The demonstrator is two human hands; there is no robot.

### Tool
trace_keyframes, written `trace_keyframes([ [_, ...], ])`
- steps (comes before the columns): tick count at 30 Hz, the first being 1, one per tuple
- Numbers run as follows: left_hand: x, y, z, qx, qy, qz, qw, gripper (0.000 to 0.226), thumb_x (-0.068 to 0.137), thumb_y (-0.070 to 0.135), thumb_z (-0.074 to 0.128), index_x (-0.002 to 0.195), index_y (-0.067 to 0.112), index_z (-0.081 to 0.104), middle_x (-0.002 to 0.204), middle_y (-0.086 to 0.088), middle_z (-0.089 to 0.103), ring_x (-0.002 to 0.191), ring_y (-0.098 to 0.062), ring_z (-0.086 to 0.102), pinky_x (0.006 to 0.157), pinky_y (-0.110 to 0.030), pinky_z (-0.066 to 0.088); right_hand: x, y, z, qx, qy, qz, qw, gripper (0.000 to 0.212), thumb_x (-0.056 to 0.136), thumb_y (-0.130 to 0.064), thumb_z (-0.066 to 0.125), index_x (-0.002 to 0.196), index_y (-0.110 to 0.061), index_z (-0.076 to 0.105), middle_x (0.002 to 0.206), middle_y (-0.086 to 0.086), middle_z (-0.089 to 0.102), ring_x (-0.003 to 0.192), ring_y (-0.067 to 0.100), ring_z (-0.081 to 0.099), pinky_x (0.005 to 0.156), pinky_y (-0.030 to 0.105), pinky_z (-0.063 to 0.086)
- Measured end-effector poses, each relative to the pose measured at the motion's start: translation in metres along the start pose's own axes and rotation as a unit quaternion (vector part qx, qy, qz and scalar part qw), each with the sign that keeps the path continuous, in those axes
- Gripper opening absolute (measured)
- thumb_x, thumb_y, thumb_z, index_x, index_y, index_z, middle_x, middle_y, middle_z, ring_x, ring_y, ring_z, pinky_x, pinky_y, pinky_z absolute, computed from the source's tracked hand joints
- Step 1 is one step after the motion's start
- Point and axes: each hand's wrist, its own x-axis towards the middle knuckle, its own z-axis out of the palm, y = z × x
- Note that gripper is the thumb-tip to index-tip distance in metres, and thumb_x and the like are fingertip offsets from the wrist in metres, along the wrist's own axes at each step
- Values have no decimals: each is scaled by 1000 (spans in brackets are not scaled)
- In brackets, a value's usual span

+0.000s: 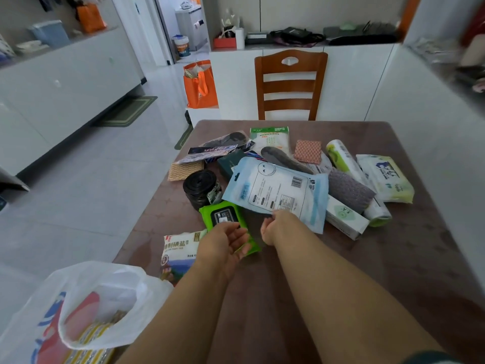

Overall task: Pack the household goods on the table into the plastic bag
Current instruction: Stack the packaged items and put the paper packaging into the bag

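Both hands reach over the near part of the bench (393, 271), where the goods lie in a loose heap. The right hand (275, 227) pinches the near edge of the pale blue flat pouch (275, 190), thumb and fingers closed on it; gripping the edge probably lets the person lift the thin pouch off the things it overlaps. The left hand (225, 243) is spread wide, palm turned up and inward, over the near corner of the green wet-wipe pack (225, 219); whether it touches the pack I cannot tell, and it holds nothing firmly.

The pouch lies flat, its long axis running from the hanging-hole end at far left to the near right corner, printed back facing up. The green pack points the same slanted way, lid up. A bag of salt (181, 250) lies just left of it, and a black roll of bin bags (202, 190) stands just beyond.

The white plastic bag (105, 298) sits at the bench's near left corner, mouth gaping upward toward the person, with some yellow-edged packets already inside. That placement, I judge, keeps it a short swing from the left hand. Most goods are not yet packed.
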Motion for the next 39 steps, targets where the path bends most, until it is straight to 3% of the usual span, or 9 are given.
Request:
trace_keyframes([
  [3, 9, 8, -2, 0, 39, 14, 999, 14, 93, 9, 49, 81, 7, 56, 76, -10, 59, 67, -19, 56, 63, -32, 48, -24, -10, -8, 11, 12, -91, 996, 21, 94, -1, 44, 105, -14, 56, 84, 5, 58, 77, 18, 60, 86, 31, 54],
  [6, 26, 18, -7, 44, 86, 71, 993, 21, 94, 11, 46, 73, 12, 50, 73, -5, 51, 61, -16, 49, 60, -28, 44, -58, -20, -36, -68, -26, -293, 953, 18, 85, 5, 47, 84, -9, 57, 75, 4, 61, 70, 18, 61, 74, 34, 55],
  [9, 37, 29, 0, 142, 109, 121, 976, 21, 90, 15, 52, 69, 13, 52, 70, -10, 49, 58, -21, 46, 61, -30, 39, -69, -53, -58, -182, -74, -345, 918, 24, 78, 7, 49, 71, -12, 62, 76, 11, 69, 75, 29, 68, 73, 43, 55],
  [13, 33, 30, 27, 200, -64, 53, 976, 24, 92, 26, 58, 76, 9, 61, 55, -5, 64, 47, -17, 60, 49, -18, 47, -68, -87, -60, -198, -250, -256, 912, 40, 79, 17, 35, 99, -1, 65, 102, 21, 68, 93, 37, 65, 89, 54, 50],
  [18, 46, 27, 32, 137, -218, -20, 966, 42, 76, 10, 63, 115, -3, 63, 100, -26, 73, 80, -37, 73, 72, -52, 59, -48, -117, -28, -353, -262, -237, 867, 13, 90, -2, 48, 91, -5, 61, 89, 18, 66, 75, 27, 64, 70, 37, 55],
  [22, 61, 26, 28, 85, -191, 32, 977, 45, 78, 5, 64, 122, -1, 61, 113, -30, 68, 100, -48, 66, 83, -64, 51, 6, -156, 15, -561, -25, -422, 712, 32, 81, -43, 60, 101, -19, 60, 98, 3, 67, 90, 22, 64, 82, 36, 53],
  [28, 78, 24, 24, 74, -96, 105, 987, 28, 88, 15, 64, 114, 4, 66, 102, -25, 73, 92, -45, 70, 84, -63, 52, 58, -152, 44, -798, 94, -355, 477, 82, 83, -60, 54, 142, -9, 28, 141, 16, 47, 126, 36, 48, 104, 47, 40],
  [30, 78, 24, 26, 78, -81, 125, 986, 26, 89, 16, 63, 112, 4, 66, 99, -23, 74, 87, -43, 72, 78, -58, 56, 65, -150, 50, -786, 114, -355, 493, 83, 78, -57, 64, 138, -9, 33, 138, 15, 51, 125, 36, 49, 100, 43, 40],
  [39, 81, 21, 36, 48, -44, 124, 990, 21, 93, 20, 58, 107, 7, 67, 93, -18, 77, 86, -39, 72, 81, -57, 56, 19, -168, 42, -405, -4, -471, 783, 16, 92, -26, 54, 90, -13, 63, 78, 5, 61, 73, 23, 57, 60, 29, 44],
])
